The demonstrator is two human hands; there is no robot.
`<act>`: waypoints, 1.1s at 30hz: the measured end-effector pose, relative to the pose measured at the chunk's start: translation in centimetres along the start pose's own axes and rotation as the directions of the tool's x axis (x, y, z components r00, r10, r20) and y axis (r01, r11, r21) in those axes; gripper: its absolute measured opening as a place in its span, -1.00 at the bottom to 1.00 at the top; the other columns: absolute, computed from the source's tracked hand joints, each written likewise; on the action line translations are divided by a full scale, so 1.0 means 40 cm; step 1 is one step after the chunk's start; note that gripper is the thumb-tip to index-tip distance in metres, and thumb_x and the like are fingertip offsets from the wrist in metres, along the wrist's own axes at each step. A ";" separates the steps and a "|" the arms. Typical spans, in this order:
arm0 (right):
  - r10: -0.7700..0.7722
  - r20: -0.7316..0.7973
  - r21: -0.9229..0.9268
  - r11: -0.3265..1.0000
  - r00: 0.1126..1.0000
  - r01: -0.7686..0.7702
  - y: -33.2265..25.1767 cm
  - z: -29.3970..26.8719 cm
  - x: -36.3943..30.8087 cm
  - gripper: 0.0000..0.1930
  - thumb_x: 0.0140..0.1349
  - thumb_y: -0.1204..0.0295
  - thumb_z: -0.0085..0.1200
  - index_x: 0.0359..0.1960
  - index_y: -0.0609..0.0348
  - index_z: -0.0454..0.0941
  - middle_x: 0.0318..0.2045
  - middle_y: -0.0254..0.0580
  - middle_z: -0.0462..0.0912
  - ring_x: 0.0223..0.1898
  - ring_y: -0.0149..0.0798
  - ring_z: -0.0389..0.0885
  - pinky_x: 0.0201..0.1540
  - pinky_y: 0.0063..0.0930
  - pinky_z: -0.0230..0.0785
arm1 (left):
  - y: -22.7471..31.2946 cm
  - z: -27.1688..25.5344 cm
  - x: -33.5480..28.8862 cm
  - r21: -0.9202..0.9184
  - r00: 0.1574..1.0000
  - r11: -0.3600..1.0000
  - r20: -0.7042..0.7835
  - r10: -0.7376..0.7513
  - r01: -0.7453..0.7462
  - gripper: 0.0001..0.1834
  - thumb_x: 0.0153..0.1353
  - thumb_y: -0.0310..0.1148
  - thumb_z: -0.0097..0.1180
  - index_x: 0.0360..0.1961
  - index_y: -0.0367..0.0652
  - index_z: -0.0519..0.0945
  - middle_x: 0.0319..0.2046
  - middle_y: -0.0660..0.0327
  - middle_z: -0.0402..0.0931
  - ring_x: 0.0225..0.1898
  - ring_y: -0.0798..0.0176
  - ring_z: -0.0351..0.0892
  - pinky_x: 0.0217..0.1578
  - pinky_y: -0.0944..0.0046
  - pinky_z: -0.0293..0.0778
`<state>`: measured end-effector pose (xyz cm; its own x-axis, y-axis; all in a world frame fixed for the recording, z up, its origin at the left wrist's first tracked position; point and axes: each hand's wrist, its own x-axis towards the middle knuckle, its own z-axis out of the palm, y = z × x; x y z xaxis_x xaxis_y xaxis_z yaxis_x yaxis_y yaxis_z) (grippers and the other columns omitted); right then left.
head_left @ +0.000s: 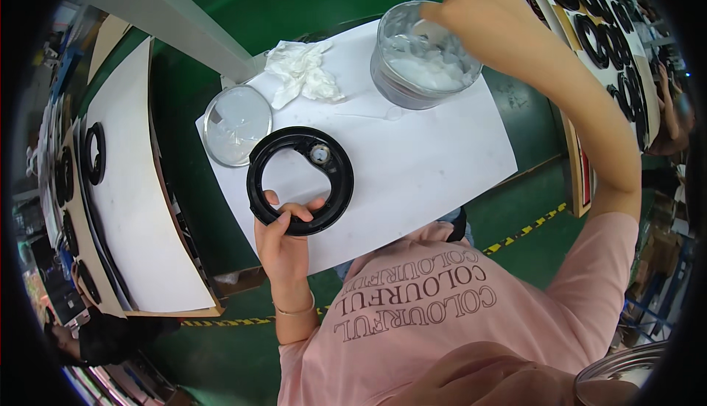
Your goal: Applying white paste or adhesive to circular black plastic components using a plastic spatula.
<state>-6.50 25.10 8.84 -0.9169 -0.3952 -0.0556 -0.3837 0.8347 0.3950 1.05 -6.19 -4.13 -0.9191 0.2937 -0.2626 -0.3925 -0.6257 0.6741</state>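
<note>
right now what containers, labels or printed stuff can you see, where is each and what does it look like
Clear plastic tub: far right of the white sheet, round, white paste inside, right hand at its rim.
Clear round lid: left edge of the sheet, lying flat, beside the black ring held by the left hand.
Printed lettering: dark arcs across the pink shirt.
Floor tape: yellow and black stripes on green floor.
No screens or signs in view.

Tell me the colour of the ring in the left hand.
Black ring, seen in the head view.
</note>
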 end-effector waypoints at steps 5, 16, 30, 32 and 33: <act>-0.039 0.178 0.073 0.997 0.983 0.026 0.000 -0.085 0.017 -0.82 -0.06 0.53 -0.03 -0.36 0.23 0.49 -0.60 -0.03 0.52 -0.52 -0.06 0.51 -0.44 -0.29 0.33 | 0.002 -0.002 0.004 -0.021 1.000 1.000 -0.006 0.013 -0.013 -0.73 0.09 -0.53 -0.21 -0.14 -0.18 0.21 -0.53 -0.04 0.44 -0.23 -0.13 0.49 -0.17 0.08 0.42; 0.169 -0.201 0.298 0.949 0.965 -0.105 -0.017 -0.090 -0.156 -0.74 -0.05 0.59 -0.03 -0.25 0.22 0.43 -0.64 -0.16 0.50 -0.66 -0.08 0.43 -0.64 -0.38 0.24 | -0.004 -0.013 -0.003 -0.019 1.000 1.000 0.017 0.020 -0.020 -0.73 0.09 -0.52 -0.22 -0.15 -0.20 0.19 -0.52 -0.04 0.44 -0.23 -0.13 0.48 -0.15 0.06 0.40; 0.008 -0.398 0.032 0.999 0.917 0.005 -0.123 -0.126 -0.300 -0.78 -0.04 0.48 -0.03 -0.32 0.27 0.47 -0.50 -0.11 0.54 -0.49 -0.23 0.55 -0.42 -0.46 0.40 | 0.001 -0.008 -0.013 0.001 0.999 0.999 0.027 0.036 -0.036 -0.73 0.09 -0.52 -0.22 -0.14 -0.20 0.19 -0.51 -0.05 0.44 -0.21 -0.15 0.48 -0.15 0.06 0.40; 0.168 -0.376 0.078 0.986 0.911 -0.149 -0.066 -0.106 -0.254 -0.80 -0.02 0.50 -0.04 -0.31 0.22 0.45 -0.59 -0.18 0.52 -0.60 -0.21 0.50 -0.55 -0.42 0.32 | -0.002 -0.007 -0.011 -0.006 0.999 1.000 0.041 0.027 -0.027 -0.73 0.09 -0.52 -0.22 -0.14 -0.20 0.19 -0.51 -0.05 0.44 -0.21 -0.15 0.48 -0.15 0.06 0.40; 0.189 -0.302 0.072 0.982 0.934 -0.175 -0.037 -0.100 -0.228 -0.81 0.00 0.52 -0.03 -0.29 0.15 0.45 -0.56 -0.17 0.52 -0.57 -0.16 0.49 -0.53 -0.40 0.30 | -0.003 -0.002 -0.005 -0.009 0.999 1.000 0.051 0.018 -0.018 -0.73 0.09 -0.52 -0.22 -0.14 -0.20 0.19 -0.51 -0.05 0.44 -0.21 -0.15 0.48 -0.15 0.06 0.40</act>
<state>2.86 25.92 12.43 -0.8961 -0.3272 0.3000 -0.2238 0.9166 0.3314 1.28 -6.25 -4.21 -0.9233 0.3189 -0.2142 -0.3762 -0.6375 0.6724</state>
